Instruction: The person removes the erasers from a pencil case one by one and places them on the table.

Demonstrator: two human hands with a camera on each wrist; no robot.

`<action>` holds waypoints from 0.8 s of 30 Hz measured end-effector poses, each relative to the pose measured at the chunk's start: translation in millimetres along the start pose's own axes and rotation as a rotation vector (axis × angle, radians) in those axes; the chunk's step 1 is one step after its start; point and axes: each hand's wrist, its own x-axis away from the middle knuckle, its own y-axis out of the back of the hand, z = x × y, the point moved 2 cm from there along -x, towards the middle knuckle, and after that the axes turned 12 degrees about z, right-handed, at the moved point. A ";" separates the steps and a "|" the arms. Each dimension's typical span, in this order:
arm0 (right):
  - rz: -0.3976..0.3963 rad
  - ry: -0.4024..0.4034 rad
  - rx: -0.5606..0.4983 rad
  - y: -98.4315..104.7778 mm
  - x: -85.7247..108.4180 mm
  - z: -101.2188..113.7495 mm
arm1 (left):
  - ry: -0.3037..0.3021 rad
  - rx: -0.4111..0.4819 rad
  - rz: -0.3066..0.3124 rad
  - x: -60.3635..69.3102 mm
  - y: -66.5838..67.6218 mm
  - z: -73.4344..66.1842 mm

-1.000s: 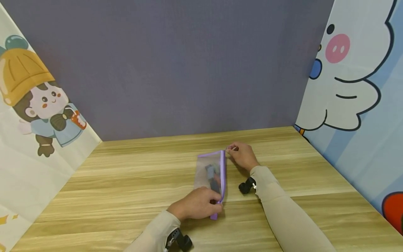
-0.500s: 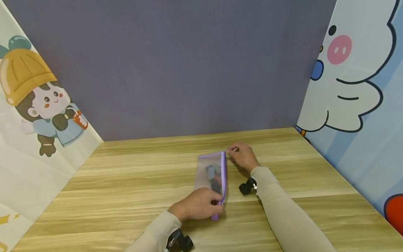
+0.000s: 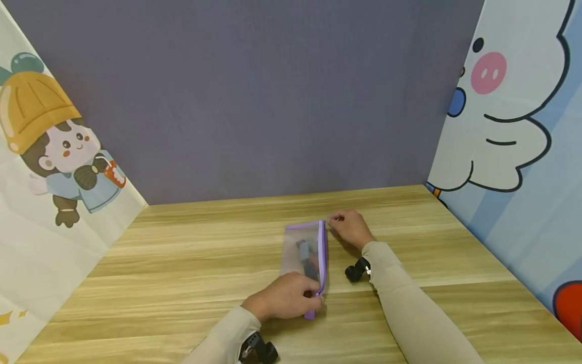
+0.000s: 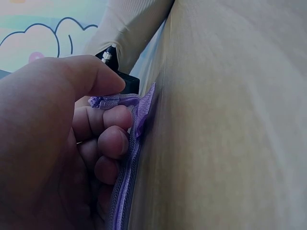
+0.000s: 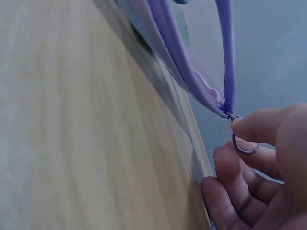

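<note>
Between broad stretches of tabletop (image 3: 182, 263), left hand (image 3: 287, 297) grips a pouch's (image 3: 293, 250) zippered edge (image 4: 126, 184), right hand (image 3: 352, 228) pinches its far-corner ring (image 5: 245, 152).

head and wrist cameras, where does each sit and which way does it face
Head: worn on the head, facing forward and down at the translucent purple-edged pouch on the pale wooden table; left hand, right hand and beige sleeves show.
Left wrist: worn there, facing along the left hand to the pouch's purple zip; that hand and the right sleeve show.
Right wrist: worn there, facing the pouch's corner and thin dark loop; right hand shows.
Both wrist views share the zip and table.
</note>
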 end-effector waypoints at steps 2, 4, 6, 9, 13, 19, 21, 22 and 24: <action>-0.002 0.003 -0.001 0.0 -0.2 -0.1 | 0.003 0.002 0.003 0.1 -0.1 0.3; -0.001 0.004 -0.007 0.2 0.0 0.2 | 0.005 0.002 0.005 0.1 -0.2 0.5; 0.001 0.000 -0.011 0.5 0.3 0.7 | 0.007 0.001 0.007 0.1 -0.3 0.6; 0.010 -0.013 -0.024 0.7 0.8 0.9 | 0.009 -0.003 0.008 0.0 -0.6 0.8; 0.020 -0.019 -0.041 0.2 0.9 0.0 | 0.011 0.002 0.009 0.2 -1.6 1.4; 0.010 -0.011 -0.044 0.3 0.0 -2.0 | 0.016 0.018 0.011 0.6 -1.7 1.1; 0.011 -0.017 -0.051 0.4 0.1 -2.3 | 0.019 0.021 0.013 0.6 -1.5 1.0; 0.012 -0.019 -0.051 0.4 0.2 -2.2 | 0.021 0.022 0.016 0.7 -1.6 1.0; 0.014 -0.027 -0.056 0.4 0.4 -2.1 | 0.021 0.024 0.019 0.7 -1.5 1.1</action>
